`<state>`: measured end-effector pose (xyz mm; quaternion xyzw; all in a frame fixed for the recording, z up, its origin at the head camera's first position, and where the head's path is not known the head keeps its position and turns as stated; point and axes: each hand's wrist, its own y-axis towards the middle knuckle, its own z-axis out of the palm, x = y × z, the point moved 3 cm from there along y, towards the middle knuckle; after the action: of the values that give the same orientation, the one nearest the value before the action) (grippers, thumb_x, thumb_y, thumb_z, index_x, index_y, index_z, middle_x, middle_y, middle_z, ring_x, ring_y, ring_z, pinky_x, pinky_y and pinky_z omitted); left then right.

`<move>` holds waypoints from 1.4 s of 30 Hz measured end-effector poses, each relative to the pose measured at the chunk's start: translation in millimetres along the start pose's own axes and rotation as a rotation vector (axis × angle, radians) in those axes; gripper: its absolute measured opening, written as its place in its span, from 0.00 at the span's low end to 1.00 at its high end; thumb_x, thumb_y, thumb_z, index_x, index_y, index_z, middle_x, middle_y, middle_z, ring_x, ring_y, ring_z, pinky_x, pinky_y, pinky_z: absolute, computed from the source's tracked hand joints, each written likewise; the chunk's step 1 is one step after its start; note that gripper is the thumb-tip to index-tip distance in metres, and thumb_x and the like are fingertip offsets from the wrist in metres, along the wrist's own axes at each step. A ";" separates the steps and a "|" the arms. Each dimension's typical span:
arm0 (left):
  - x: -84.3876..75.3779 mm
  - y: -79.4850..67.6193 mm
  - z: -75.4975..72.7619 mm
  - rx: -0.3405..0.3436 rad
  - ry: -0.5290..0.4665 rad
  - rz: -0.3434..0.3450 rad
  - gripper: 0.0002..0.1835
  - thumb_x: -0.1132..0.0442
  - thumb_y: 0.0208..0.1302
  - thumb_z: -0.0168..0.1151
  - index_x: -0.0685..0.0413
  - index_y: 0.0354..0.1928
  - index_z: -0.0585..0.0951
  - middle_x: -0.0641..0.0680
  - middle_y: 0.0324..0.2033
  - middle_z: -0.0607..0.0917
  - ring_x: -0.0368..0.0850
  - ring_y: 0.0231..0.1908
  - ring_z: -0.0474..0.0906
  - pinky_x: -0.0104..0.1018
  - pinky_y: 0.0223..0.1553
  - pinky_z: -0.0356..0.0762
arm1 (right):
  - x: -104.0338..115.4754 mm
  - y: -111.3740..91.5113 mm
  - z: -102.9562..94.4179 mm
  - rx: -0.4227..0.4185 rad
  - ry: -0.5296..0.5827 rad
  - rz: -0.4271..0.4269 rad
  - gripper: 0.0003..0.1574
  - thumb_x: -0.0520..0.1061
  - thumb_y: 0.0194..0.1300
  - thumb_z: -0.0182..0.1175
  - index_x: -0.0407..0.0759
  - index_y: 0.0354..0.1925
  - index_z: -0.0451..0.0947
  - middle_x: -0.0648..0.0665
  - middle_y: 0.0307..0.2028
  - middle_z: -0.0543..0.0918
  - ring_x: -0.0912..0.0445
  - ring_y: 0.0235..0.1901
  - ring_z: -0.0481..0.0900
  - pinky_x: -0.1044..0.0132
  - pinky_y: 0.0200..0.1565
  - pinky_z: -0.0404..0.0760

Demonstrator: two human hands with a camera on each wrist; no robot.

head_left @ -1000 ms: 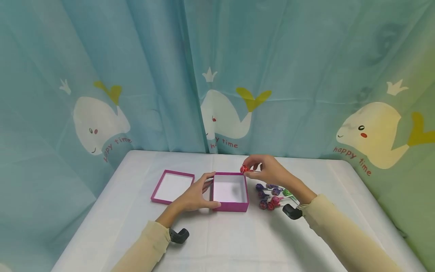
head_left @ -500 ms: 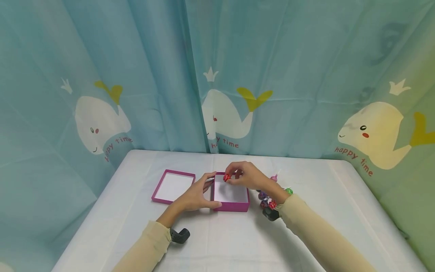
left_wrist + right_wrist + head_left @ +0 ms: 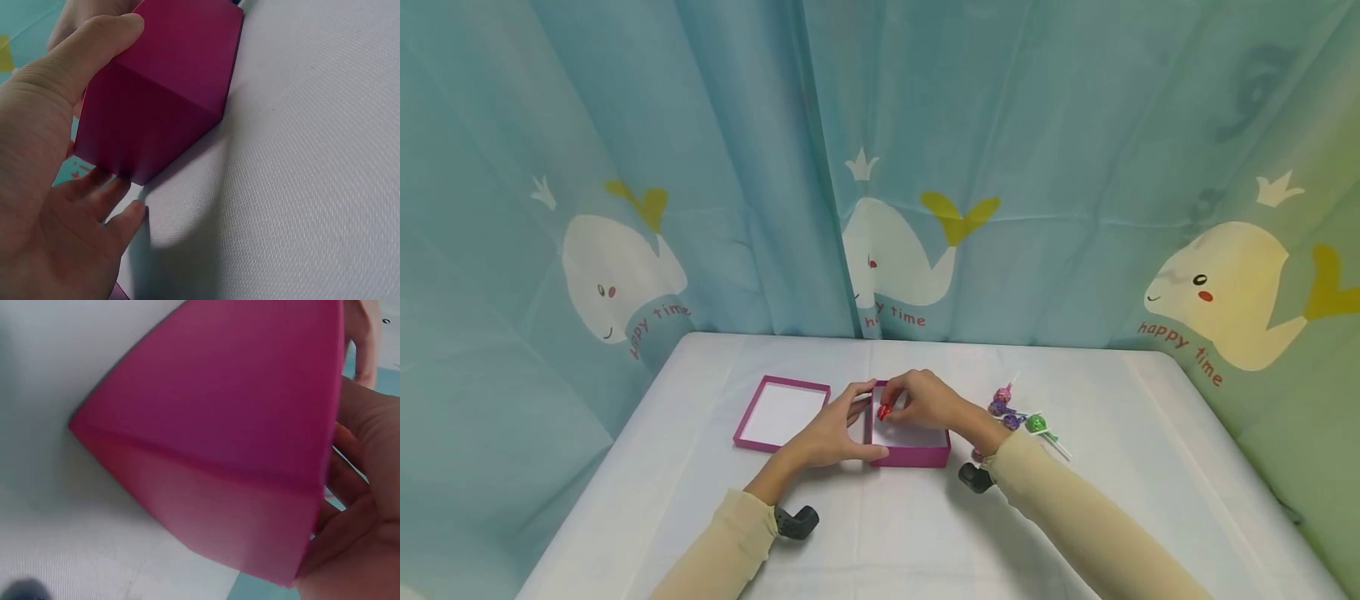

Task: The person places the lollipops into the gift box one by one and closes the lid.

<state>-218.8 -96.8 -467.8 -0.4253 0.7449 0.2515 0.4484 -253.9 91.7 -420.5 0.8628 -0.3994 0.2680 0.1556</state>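
In the head view an open magenta box (image 3: 917, 456) with a white inside stands on the table. My left hand (image 3: 829, 433) grips its left side, thumb on the front wall and fingers at the back corner. The left wrist view shows that thumb (image 3: 115, 31) against the magenta wall. Inside the box, close to its left wall, my right hand (image 3: 928, 402) pinches a red-wrapped lollipop (image 3: 883, 412) by thumb and fingertips. The box wall (image 3: 219, 400) hides the lollipop in the right wrist view, where the hand (image 3: 375, 487) reaches over the rim.
Left of the box lies its magenta-rimmed lid (image 3: 782, 414), white inside up. Several lollipops lie to the right, among them a green one (image 3: 1036, 423) and a pink one (image 3: 1002, 396), partly behind the right forearm. A blue curtain (image 3: 775, 250) hangs behind the white table (image 3: 1120, 433).
My right hand has carried the red lollipop leftward from the box's back right corner, then down into the box near its left wall. The left hand keeps its grip, and the box stays put.
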 end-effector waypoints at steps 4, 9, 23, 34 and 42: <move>-0.8 -1.3 0.3 0.004 -0.008 0.010 0.56 0.50 0.53 0.81 0.45 0.78 0.57 0.54 0.77 0.61 0.55 0.75 0.63 0.48 0.72 0.65 | 4.3 1.5 4.5 0.027 -0.035 0.000 0.08 0.38 0.57 0.76 0.46 0.35 0.86 0.54 0.31 0.86 0.59 0.31 0.78 0.70 0.31 0.77; -1.4 -2.3 -0.5 0.000 -0.011 0.017 0.55 0.50 0.53 0.81 0.45 0.79 0.57 0.54 0.77 0.61 0.55 0.75 0.63 0.50 0.72 0.65 | 6.0 4.1 7.6 0.054 -0.055 -0.004 0.08 0.38 0.57 0.76 0.45 0.35 0.86 0.54 0.31 0.86 0.58 0.35 0.81 0.68 0.38 0.81; -1.7 -1.9 -3.9 -0.020 -0.005 -0.004 0.56 0.50 0.52 0.82 0.45 0.78 0.57 0.54 0.78 0.61 0.55 0.75 0.62 0.47 0.72 0.65 | 12.7 18.2 -9.8 0.238 -0.169 0.101 0.07 0.40 0.60 0.76 0.47 0.36 0.87 0.56 0.31 0.86 0.61 0.34 0.80 0.64 0.42 0.85; 3.0 -1.5 -1.1 0.004 -0.037 0.045 0.55 0.53 0.54 0.81 0.45 0.79 0.57 0.54 0.78 0.60 0.56 0.75 0.62 0.49 0.72 0.65 | 18.1 17.2 7.1 0.298 -0.174 0.096 0.07 0.39 0.59 0.76 0.45 0.36 0.87 0.55 0.30 0.86 0.61 0.32 0.79 0.62 0.41 0.85; 1.7 -1.1 0.1 0.000 -0.031 0.027 0.55 0.52 0.53 0.82 0.44 0.79 0.57 0.53 0.78 0.60 0.55 0.75 0.62 0.49 0.72 0.65 | 15.1 18.8 3.5 0.327 -0.162 0.105 0.09 0.40 0.60 0.76 0.44 0.39 0.87 0.54 0.32 0.86 0.60 0.34 0.80 0.62 0.45 0.85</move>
<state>-218.2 -98.0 -469.4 -0.4113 0.7436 0.2642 0.4563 -259.1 69.0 -413.4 0.8733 -0.4063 0.2668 -0.0336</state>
